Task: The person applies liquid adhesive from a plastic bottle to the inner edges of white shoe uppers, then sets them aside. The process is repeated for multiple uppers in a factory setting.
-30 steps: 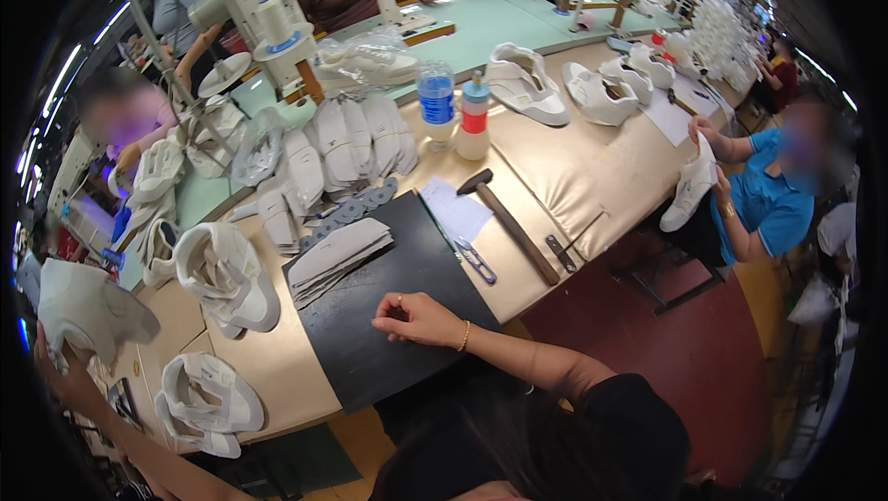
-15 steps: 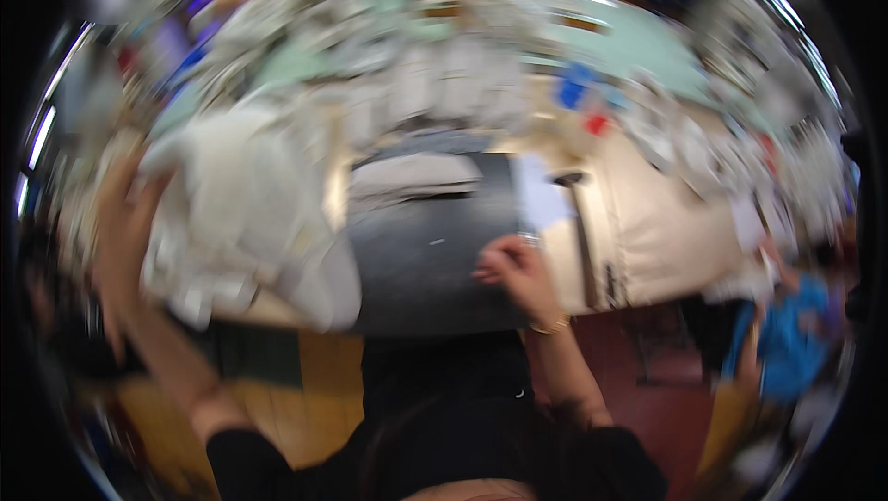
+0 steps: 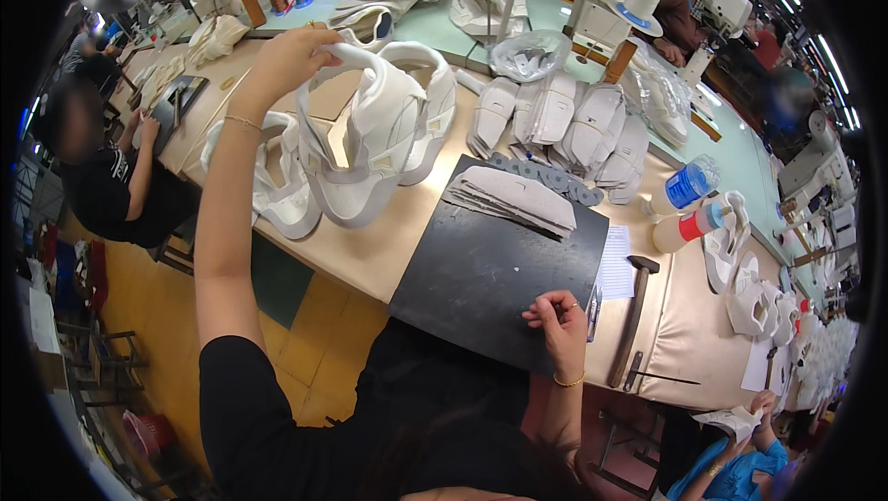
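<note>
White mesh-like material is catching my eye first: in the head view, a shoe upper (image 3: pixel 365 163) is hanging from the person's left hand (image 3: pixel 289 61), whose fingers are pinching its collar, near the table's (image 3: pixel 398 247) near edge and left of the black board (image 3: pixel 453 270); I can't tell whether its toe is touching. Two more uppers (image 3: pixel 430 122) are standing just beside it. Over the board's near right corner, the right hand (image 3: pixel 562 321) is hovering or resting, fingers loosely curling; whether thumb and fingertips are meeting, I can't tell. Grey cut pieces (image 3: pixel 511 198) are lying stacked toward the board's far edge, and a hammer (image 3: pixel 636 321) is lying beyond its right edge.
</note>
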A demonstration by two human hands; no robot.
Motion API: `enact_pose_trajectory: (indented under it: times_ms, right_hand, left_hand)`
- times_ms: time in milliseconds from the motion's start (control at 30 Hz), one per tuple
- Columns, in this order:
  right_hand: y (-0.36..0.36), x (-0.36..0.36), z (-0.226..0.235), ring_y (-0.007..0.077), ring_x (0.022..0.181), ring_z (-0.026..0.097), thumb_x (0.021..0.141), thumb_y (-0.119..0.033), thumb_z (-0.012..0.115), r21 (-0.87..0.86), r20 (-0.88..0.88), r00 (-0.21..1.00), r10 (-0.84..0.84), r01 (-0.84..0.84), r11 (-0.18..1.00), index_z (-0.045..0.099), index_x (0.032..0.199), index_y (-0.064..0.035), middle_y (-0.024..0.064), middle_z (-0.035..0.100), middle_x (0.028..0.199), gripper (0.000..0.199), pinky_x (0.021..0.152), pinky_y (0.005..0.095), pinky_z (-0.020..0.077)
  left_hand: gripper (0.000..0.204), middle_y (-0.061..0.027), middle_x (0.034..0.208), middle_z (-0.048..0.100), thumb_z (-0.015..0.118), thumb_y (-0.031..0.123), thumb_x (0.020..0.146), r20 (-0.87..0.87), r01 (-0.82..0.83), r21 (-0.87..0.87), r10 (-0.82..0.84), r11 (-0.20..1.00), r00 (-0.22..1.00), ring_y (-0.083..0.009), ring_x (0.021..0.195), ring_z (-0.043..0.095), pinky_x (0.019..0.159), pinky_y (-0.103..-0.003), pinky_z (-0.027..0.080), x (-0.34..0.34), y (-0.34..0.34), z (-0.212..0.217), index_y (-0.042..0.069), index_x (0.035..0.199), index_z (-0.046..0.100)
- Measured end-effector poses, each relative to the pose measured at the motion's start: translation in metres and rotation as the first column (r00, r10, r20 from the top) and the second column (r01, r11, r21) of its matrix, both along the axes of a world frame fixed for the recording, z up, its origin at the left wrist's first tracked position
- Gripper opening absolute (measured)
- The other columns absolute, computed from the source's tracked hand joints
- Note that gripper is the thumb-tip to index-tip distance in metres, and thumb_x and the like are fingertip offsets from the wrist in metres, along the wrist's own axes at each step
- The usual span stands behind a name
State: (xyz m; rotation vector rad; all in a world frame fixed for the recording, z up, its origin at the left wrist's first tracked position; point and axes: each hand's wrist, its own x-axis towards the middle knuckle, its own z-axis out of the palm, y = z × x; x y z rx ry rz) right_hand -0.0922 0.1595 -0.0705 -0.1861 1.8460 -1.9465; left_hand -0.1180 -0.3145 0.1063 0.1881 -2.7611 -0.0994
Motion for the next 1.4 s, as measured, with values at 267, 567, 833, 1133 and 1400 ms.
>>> enact_pose_trajectory:
  times_ms: [267,567,833,1133,1400]
  right_hand:
    - [0.004,0.0,-0.006,0.0111,0.073,0.064,0.09,-0.015,0.061,0.064,0.035,0.999,-0.005,0.003,0.998,0.058,0.092,0.0001,0.0038,0.062,0.082,0.015,0.064,0.0203,0.05]
    - [-0.006,0.004,-0.001,0.0087,0.071,0.062,0.089,-0.014,0.061,0.116,-0.002,1.0,0.009,-0.009,0.993,0.06,0.089,0.0005,0.0023,0.062,0.078,0.015,0.063,0.0203,0.0491]
    - [0.06,-0.068,0.03,0.0059,0.067,0.058,0.088,-0.016,0.061,0.046,-0.419,0.803,-0.424,0.485,0.873,0.061,0.088,-0.0022,0.0016,0.063,0.071,0.014,0.061,0.022,0.0457]
    - [0.194,-0.277,-0.005,0.0231,0.091,0.058,0.082,-0.021,0.061,-0.087,-0.473,0.085,-0.877,0.986,0.142,0.062,0.096,-0.0007,0.0122,0.061,0.093,0.025,0.083,0.0346,0.0462]
    - [0.235,-0.365,-0.014,0.0311,0.115,0.049,0.078,-0.03,0.067,0.365,-0.811,0.262,-0.523,0.925,-0.103,0.054,0.12,-0.0107,0.0096,0.049,0.129,0.048,0.093,0.044,0.043]
  left_hand:
    - [0.018,-0.0035,0.092,0.062,0.063,0.016,0.08,-0.031,0.045,-0.126,-0.049,0.991,0.998,-0.0259,0.085,0.061,0.074,-0.037,0.048,-0.03,0.033,-0.011,0.013,0.097,0.065]
    - [0.04,-0.0094,0.107,0.061,0.066,0.021,0.079,-0.02,0.001,-0.183,-0.004,0.983,1.0,-0.0291,0.097,0.06,0.082,-0.038,0.048,-0.067,0.029,-0.06,0.013,0.118,0.058]
    - [0.06,-0.016,0.143,0.037,0.056,0.006,0.086,-0.217,0.218,-0.028,-0.219,0.975,0.951,-0.0306,0.133,0.034,0.109,-0.037,0.026,-0.041,0.048,-0.061,0.003,0.141,0.032]
    - [0.062,-0.0246,0.144,0.027,0.07,0.012,0.076,-0.129,0.717,0.188,-0.706,0.672,0.696,-0.0463,0.13,0.03,0.106,-0.054,0.028,0.038,0.236,-0.161,0.019,0.131,0.043]
    - [0.068,-0.0255,0.147,0.019,0.067,0.016,0.081,-0.049,0.299,0.542,-0.325,0.786,0.944,-0.0449,0.132,0.025,0.108,-0.047,0.025,0.068,0.306,-0.206,0.001,0.136,0.031]
